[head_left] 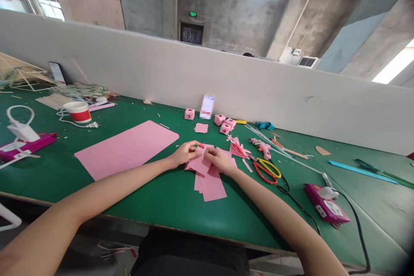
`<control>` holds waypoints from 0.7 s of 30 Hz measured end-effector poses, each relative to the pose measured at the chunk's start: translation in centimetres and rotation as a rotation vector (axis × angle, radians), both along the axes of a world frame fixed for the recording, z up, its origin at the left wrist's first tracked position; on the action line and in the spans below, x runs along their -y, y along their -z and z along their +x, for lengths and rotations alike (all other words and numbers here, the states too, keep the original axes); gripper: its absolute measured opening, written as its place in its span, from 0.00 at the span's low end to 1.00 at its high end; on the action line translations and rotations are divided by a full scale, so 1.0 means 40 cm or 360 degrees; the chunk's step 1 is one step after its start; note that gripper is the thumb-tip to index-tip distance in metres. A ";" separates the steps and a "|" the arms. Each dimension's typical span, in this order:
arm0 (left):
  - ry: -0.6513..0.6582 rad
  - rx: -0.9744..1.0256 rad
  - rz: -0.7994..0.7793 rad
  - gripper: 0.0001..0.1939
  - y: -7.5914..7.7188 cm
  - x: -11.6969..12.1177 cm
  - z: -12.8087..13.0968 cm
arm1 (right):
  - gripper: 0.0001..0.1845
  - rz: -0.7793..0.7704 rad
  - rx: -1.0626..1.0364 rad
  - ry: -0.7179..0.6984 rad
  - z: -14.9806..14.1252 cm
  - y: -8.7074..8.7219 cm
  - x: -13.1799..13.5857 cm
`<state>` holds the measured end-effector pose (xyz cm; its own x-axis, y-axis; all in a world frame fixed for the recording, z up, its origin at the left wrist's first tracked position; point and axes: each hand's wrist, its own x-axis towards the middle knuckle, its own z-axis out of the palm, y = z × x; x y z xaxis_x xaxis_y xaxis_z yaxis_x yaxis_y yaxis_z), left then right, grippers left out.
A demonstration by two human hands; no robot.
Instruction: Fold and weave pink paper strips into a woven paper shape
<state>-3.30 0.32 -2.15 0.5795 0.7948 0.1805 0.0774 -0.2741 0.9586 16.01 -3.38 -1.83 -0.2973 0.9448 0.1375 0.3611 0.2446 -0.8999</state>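
My left hand point(185, 154) pinches the left edge of a small piece of pink paper point(201, 164). With its fingers curled, my right hand point(218, 159) grips the same paper near its right side. Under both hands, several cut pink paper pieces point(213, 187) lie loosely overlapped. To the right rest scissors point(267, 171) with red and yellow handles, beside folded pink paper point(238, 150) and narrow strips. A large pink sheet point(127, 148) is left of my left hand. Beyond the hands sit a small pink stack point(201, 128) and several pink paper cubes point(189, 114).
A pink glue gun point(263, 148) and clear sticks lie on the green table point(155, 211) at right. Magenta power strips point(326, 207) stand on both sides. A paper cup point(76, 112), thin wooden sticks and a phone point(57, 72) are left; another phone point(207, 107) leans against the partition.
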 end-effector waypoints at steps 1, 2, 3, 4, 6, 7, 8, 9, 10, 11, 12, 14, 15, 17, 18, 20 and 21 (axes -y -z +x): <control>0.0015 -0.0001 0.0025 0.17 0.000 0.001 0.001 | 0.11 -0.0002 -0.0009 -0.0015 0.001 0.001 -0.001; 0.0027 0.0005 0.0039 0.17 0.001 0.001 0.002 | 0.12 -0.0010 -0.0023 -0.0027 0.002 0.002 -0.002; 0.0036 0.0017 0.0044 0.17 0.002 0.001 0.003 | 0.12 -0.0021 -0.0042 -0.0037 0.003 0.003 -0.003; 0.0040 0.0034 0.0040 0.17 0.002 0.000 0.004 | 0.13 -0.0037 -0.0069 -0.0043 0.004 0.004 -0.004; 0.0024 0.0079 0.0007 0.18 0.003 -0.001 0.005 | 0.14 -0.0092 -0.0137 -0.0052 0.007 0.007 -0.006; 0.0006 0.0106 -0.0021 0.18 0.002 -0.002 0.005 | 0.14 -0.0127 -0.0179 -0.0059 0.008 0.008 -0.008; -0.0014 0.0136 -0.0055 0.18 0.002 -0.003 0.004 | 0.13 -0.0163 -0.0225 -0.0068 0.009 0.009 -0.009; -0.0034 0.0166 -0.0093 0.19 0.001 -0.004 0.004 | 0.13 -0.0194 -0.0272 -0.0081 0.011 0.010 -0.010; -0.0049 0.0195 -0.0133 0.19 -0.001 -0.004 0.003 | 0.12 -0.0218 -0.0317 -0.0095 0.012 0.010 -0.011; -0.0058 0.0224 -0.0171 0.19 -0.002 -0.004 0.002 | 0.12 -0.0236 -0.0359 -0.0105 0.012 0.010 -0.012; -0.0067 0.0255 -0.0203 0.19 -0.003 -0.004 0.002 | 0.11 -0.0249 -0.0394 -0.0105 0.013 0.010 -0.012; -0.0086 0.0310 -0.0251 0.19 -0.005 -0.004 0.001 | 0.10 -0.0274 -0.0428 -0.0080 0.014 0.007 -0.012; -0.0096 0.0333 -0.0266 0.19 -0.005 -0.004 0.000 | 0.09 -0.0286 -0.0431 -0.0061 0.014 0.005 -0.011; -0.0102 0.0358 -0.0288 0.19 -0.006 -0.004 0.000 | 0.09 -0.0301 -0.0420 -0.0023 0.014 0.001 -0.010; -0.0100 0.0364 -0.0297 0.19 -0.006 -0.004 0.000 | 0.08 -0.0305 -0.0411 -0.0012 0.014 -0.001 -0.009; -0.0098 0.0377 -0.0314 0.19 -0.006 -0.005 -0.001 | 0.08 -0.0305 -0.0416 -0.0005 0.015 -0.003 -0.008; -0.0105 0.0388 -0.0321 0.19 -0.006 -0.005 -0.001 | 0.08 -0.0304 -0.0433 -0.0006 0.015 -0.003 -0.008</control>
